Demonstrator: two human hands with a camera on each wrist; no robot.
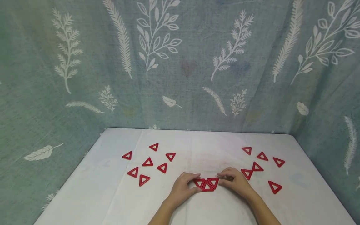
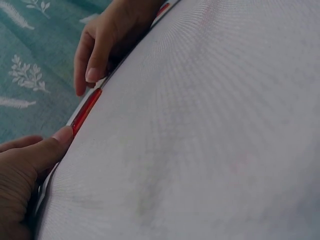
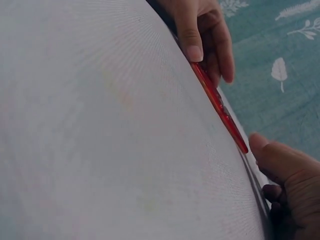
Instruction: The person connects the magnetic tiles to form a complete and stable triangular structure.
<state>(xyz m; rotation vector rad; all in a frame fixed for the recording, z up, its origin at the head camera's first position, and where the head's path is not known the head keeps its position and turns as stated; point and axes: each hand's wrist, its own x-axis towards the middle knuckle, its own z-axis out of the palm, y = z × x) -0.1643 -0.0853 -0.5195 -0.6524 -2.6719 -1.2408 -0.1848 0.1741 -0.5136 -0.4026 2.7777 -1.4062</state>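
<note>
Left of the middle triangle [image 1: 208, 190], an edge-graspable, presumably light, stiff red triangle [image 1: 200, 179] is pinched by the left hand [image 1: 182, 187]; the right hand [image 1: 235, 182] is left relaxed, empty.

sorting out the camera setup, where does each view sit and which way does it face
Head: on the person's head, facing forward and down over the white table toward the leaf-patterned cloth; left hand, right hand and both forearms show.
Left wrist: on that wrist, looking low across the table; left hand at lower left, right hand at top.
Right wrist: on that wrist, also low across the table; right hand at lower right, left hand at top.
Shared: both wrist views show the grouped red triangles edge-on, between the hands.
</note>
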